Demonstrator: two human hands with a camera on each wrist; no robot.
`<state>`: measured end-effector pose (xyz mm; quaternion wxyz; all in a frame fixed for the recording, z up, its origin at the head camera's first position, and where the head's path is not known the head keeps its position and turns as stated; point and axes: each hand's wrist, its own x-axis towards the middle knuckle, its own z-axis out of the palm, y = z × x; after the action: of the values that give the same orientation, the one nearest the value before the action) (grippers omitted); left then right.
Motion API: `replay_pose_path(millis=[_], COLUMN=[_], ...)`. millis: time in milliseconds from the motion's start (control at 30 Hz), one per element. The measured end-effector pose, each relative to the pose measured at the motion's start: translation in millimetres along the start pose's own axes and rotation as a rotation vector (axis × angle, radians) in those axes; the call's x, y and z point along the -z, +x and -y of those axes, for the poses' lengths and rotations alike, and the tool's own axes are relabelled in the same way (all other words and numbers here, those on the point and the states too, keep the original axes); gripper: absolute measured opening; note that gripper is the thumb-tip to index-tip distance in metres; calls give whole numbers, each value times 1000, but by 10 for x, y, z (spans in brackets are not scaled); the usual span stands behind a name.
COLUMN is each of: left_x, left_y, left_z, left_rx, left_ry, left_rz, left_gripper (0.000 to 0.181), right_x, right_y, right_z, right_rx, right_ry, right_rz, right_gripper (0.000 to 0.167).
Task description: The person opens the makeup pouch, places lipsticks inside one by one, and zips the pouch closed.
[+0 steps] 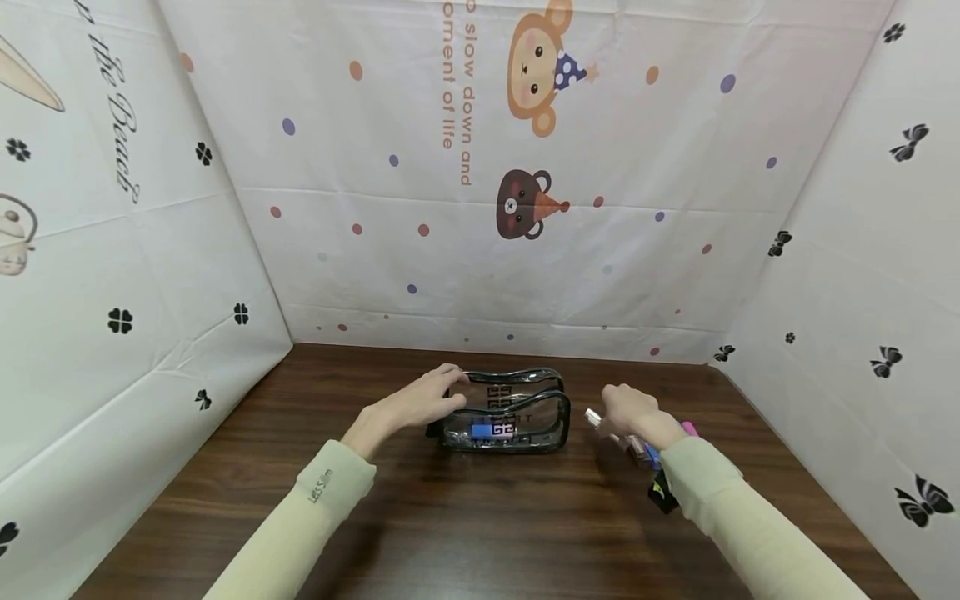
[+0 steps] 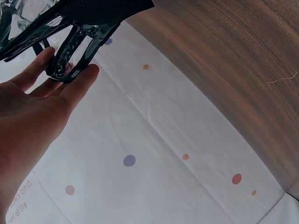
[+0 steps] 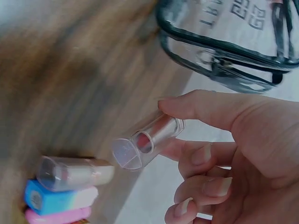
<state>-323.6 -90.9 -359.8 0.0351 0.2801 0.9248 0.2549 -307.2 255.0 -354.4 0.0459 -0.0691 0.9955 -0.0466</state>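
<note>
- Pale green sleeves come nearest my head camera: I see the left sleeve (image 1: pixel 300 525), with dark lettering at its cuff, rise from the lower left of the frame, and the right sleeve (image 1: pixel 750 525) from the lower right.
- Near the middle of that frame I find the left hand (image 1: pixel 416 402) at the left end of a clear bag (image 1: pixel 517 421) with black trim. Its thumb and fingers stand apart, with the bag's end between them; my left wrist view has this in its upper left.
- Right of the bag, and apart from it, the right hand (image 1: pixel 632 412) holds a clear tube (image 3: pixel 148 140). My right wrist view puts the tube at its centre, pinched between thumb and fingers, the other fingers curled; something reddish shows inside.
- That same view gives me the bag again in the upper right, with its zip.
- Toward its lower left I make out a clear-capped container (image 3: pixel 74 172), a blue box (image 3: pixel 53 196) and a pink item (image 3: pixel 58 215), lying close together.
- Back in the head view, a black packet (image 1: pixel 663 493) lies beside the right cuff.
- Everything rests on a dark wooden table (image 1: pixel 480 525); printed cloth (image 1: pixel 450 275) rises behind, a brown bear print (image 1: pixel 517 204) at upper centre.
</note>
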Motion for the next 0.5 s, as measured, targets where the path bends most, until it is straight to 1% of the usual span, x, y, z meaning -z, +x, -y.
replay_pose_path(millis=[300, 400, 500], left_x=[-7, -1, 10], left_y=[-9, -10, -14], left_z=[7, 3, -5], left_rx=[0, 2, 3], left_ry=[-10, -8, -12], left_rz=[11, 11, 10], left_gripper=[52, 52, 52], right_x=[265, 344, 419], right_y=[31, 42, 64], right_z=[62, 94, 133], right_rx=[40, 47, 44], right_ry=[22, 39, 31], right_rz=[-48, -32, -17], right_gripper=[29, 25, 21])
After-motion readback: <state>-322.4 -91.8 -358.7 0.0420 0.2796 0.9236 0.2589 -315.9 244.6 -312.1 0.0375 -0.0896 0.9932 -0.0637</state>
